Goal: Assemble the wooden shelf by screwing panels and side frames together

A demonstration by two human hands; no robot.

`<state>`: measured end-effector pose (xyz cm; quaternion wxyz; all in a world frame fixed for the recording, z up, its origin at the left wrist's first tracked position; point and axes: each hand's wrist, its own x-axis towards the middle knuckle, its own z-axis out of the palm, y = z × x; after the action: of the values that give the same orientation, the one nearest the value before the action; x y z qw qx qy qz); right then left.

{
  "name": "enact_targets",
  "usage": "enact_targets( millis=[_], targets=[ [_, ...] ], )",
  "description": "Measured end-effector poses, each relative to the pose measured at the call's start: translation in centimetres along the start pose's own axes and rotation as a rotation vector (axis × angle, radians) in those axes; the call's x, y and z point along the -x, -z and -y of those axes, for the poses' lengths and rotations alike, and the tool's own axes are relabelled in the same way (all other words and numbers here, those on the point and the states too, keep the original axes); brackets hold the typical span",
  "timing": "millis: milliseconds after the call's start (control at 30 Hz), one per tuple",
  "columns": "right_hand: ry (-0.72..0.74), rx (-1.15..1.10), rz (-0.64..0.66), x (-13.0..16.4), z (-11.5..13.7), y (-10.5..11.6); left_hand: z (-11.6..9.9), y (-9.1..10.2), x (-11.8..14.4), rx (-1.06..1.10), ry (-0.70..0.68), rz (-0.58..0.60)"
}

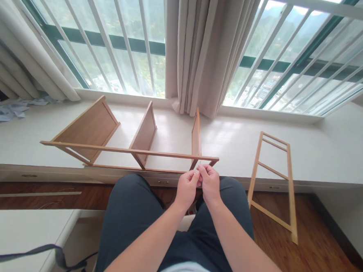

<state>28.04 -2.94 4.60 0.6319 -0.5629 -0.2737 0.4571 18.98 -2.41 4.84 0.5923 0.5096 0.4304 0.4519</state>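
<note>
White window ledge [293, 153] runs across the view under barred windows, with a pale curtain [200, 48] hanging straight ahead of the hands. Both hands meet over the person's lap, fingertips pinched together and touching each other. The left hand [187, 189] and the right hand [209, 184] seem to grip something very small between them, but it is too tiny to tell what it is. Just beyond the fingertips lies a partly built wooden shelf frame [129, 147] on the ledge, its near corner almost touching the hands; three upright panels stand along two long rails, stretching away to the left of the hands. To the right of the hands, a wooden ladder-like side frame [275, 183] leans against the ledge edge with its foot on the dark wood floor [314, 242]. Far to the left of the hands, crumpled paper [1, 112] sits on the ledge, and a dark strap [50, 263] trails near the left elbow
</note>
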Motion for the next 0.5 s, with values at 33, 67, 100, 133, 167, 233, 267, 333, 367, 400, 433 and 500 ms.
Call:
enact_targets(
  millis=[33,67,100,133,167,233,267,333,367,400,433,500],
  targets=[
    [0.001,0.007,0.004,-0.07,-0.04,0.09,-0.04,-0.11,0.00,0.004,0.000,-0.002],
    [0.006,0.014,0.007,-0.15,-0.04,0.15,-0.13,-0.21,0.00,0.008,-0.001,-0.004],
    [0.012,0.020,0.009,-0.23,-0.01,0.19,-0.25,-0.29,-0.01,0.010,0.000,-0.006],
    [0.019,0.025,0.011,-0.32,0.04,0.21,-0.38,-0.37,-0.04,0.012,0.001,-0.009],
    [0.026,0.030,0.013,-0.42,0.12,0.20,-0.52,-0.43,-0.09,0.015,0.004,-0.012],
    [0.033,0.037,0.021,-0.64,0.31,0.14,-0.74,-0.52,-0.24,0.022,0.003,-0.018],
    [0.033,0.040,0.025,-0.74,0.41,0.10,-0.82,-0.55,-0.33,0.024,0.002,-0.019],
    [0.032,0.043,0.028,-0.87,0.58,0.02,-0.90,-0.59,-0.47,0.026,-0.003,-0.021],
    [0.032,0.043,0.027,-0.90,0.64,0.00,-0.90,-0.59,-0.52,0.023,-0.004,-0.022],
    [0.031,0.043,0.027,-0.91,0.67,-0.01,-0.90,-0.60,-0.54,0.019,-0.003,-0.024],
    [0.031,0.043,0.029,-0.91,0.68,-0.01,-0.88,-0.60,-0.53,0.015,-0.002,-0.027],
    [0.026,0.044,0.037,-0.89,0.63,0.03,-0.83,-0.60,-0.49,0.008,-0.002,-0.030]
  ],
)
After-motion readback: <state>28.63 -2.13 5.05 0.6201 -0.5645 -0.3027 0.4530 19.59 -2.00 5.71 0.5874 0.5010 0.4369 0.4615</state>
